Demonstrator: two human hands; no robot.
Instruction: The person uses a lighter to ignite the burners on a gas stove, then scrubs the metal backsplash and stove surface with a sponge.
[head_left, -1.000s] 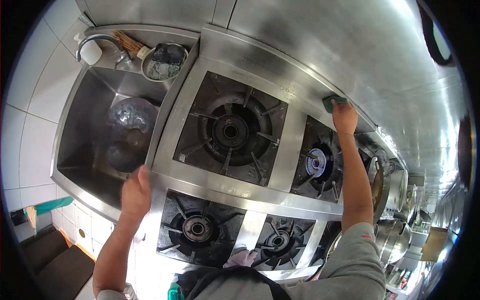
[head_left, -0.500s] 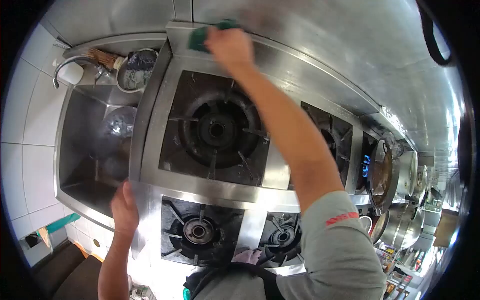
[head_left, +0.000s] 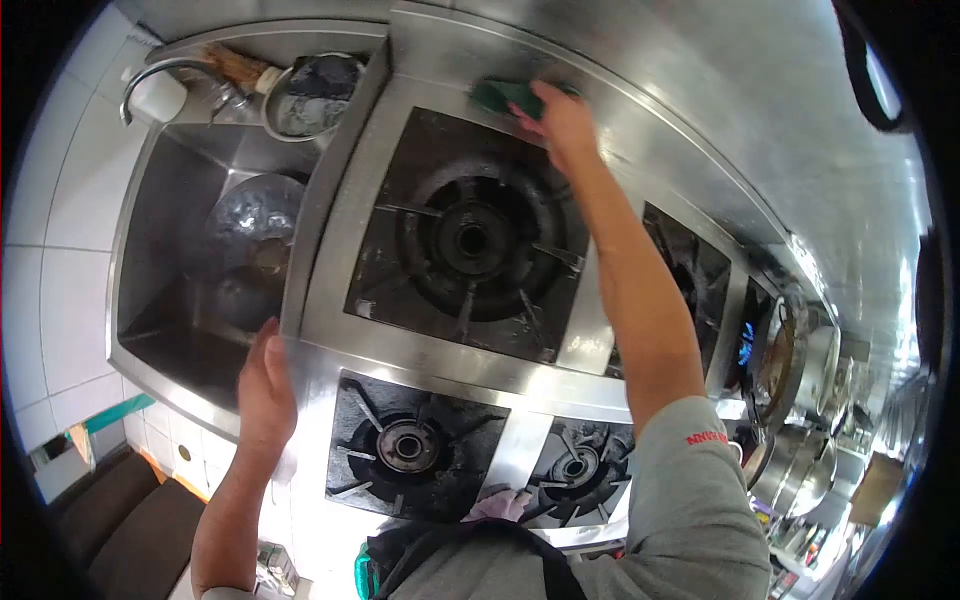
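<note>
My right hand (head_left: 566, 122) is closed on a green scouring pad (head_left: 500, 95), low against the steel back strip of the stove. Just in front of the pad lies a large burner (head_left: 470, 238) in its dark square pan. My left hand (head_left: 266, 392) rests at the steel edge between the sink and the stove, its fingers stretched out and holding nothing. Left of that hand is the sink (head_left: 165, 240), with a round shiny metal piece (head_left: 258, 215) inside.
Behind the sink stand a faucet (head_left: 178, 64), a white bottle (head_left: 158, 97) and a metal pot (head_left: 300, 118). Smaller burners (head_left: 406, 446) line the front, with a pink cloth (head_left: 498, 505) beside one. At right a blue flame (head_left: 746, 343) burns next to a wok (head_left: 778, 365).
My right hand and the scouring pad have come down from the upper back ledge to the strip behind the large burner. The view has shifted slightly; my left hand stays by the sink edge.
</note>
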